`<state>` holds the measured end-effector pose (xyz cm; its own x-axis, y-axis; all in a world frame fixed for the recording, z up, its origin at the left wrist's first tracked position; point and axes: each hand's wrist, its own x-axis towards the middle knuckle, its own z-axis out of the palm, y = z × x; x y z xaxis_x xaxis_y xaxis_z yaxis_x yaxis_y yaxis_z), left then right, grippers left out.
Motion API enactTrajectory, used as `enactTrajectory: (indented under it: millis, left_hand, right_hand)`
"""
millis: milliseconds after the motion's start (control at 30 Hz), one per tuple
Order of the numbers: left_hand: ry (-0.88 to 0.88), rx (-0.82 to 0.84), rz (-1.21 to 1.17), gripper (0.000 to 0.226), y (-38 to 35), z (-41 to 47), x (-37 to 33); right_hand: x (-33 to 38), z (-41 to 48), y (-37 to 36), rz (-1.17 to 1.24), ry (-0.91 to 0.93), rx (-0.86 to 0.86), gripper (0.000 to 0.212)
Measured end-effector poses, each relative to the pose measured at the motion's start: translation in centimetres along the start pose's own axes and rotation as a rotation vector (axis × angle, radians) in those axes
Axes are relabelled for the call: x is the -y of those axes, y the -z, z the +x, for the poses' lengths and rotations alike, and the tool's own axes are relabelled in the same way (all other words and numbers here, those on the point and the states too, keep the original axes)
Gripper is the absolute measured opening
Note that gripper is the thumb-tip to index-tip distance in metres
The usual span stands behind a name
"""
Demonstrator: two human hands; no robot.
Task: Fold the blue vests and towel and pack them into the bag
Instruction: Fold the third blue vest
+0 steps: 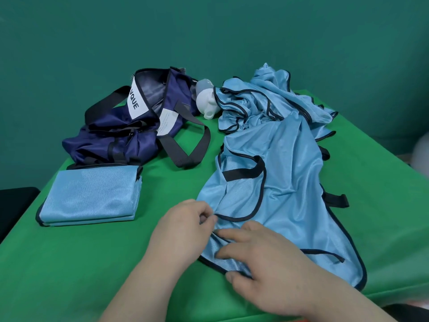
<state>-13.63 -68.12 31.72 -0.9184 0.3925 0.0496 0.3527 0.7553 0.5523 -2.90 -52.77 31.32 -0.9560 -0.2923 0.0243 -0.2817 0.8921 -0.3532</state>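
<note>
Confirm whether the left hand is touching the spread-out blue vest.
Touching. The head view shows the left hand pinching the spread-out blue vest at its dark-trimmed edge, with the thumb and curled fingers closed on the fabric and no gap.

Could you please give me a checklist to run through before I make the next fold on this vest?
1. Grip: ok, the left hand pinches the vest at its dark trim.
2. Hold-down: ok, the right hand rests on the vest's near corner.
3. Cloth smooth: not ok, the vest is wrinkled and its far end runs into the pile of vests.
4. Space to the left: ok, the folded stack lies apart from the vest.
5. Access: ok, the bag stands open.
6. Room inside the bag: cannot tell.
</note>
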Motion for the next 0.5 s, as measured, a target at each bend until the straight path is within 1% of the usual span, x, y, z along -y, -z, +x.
enactTrajectory:
  millis: [67, 133, 233, 300, 400, 500]
  left_hand:
    - [0.059, -0.074, -0.025, 0.013, 0.5, 0.0, 0.0]
    - [0.127, -0.118, -0.058, 0.007, 1.0, -0.2, 0.0]
    - [0.177, -0.091, -0.048, 0.008, 1.5, -0.6, 0.4]
    - [0.193, -0.073, -0.018, 0.004, 1.7, -0.7, 0.7]
    - [0.219, -0.056, 0.019, 0.012, 2.0, -0.8, 1.0]
    - [0.222, -0.022, 0.076, 0.014, 2.4, -0.8, 1.4]
  right_hand:
    - [-0.2, 0.0, 0.0, 0.022, -0.018, -0.023, 0.043]
    - [-0.4, 0.0, 0.0, 0.038, -0.038, -0.039, 0.043]
    - [-0.6, 0.1, -0.1, 0.054, -0.06, -0.057, 0.043]
    - [-0.6, 0.1, -0.1, 0.051, -0.068, -0.073, 0.042]
    - [-0.5, -0.1, -0.2, 0.048, -0.083, -0.087, 0.039]
    - [-0.4, -0.1, 0.0, 0.049, -0.103, -0.107, 0.032]
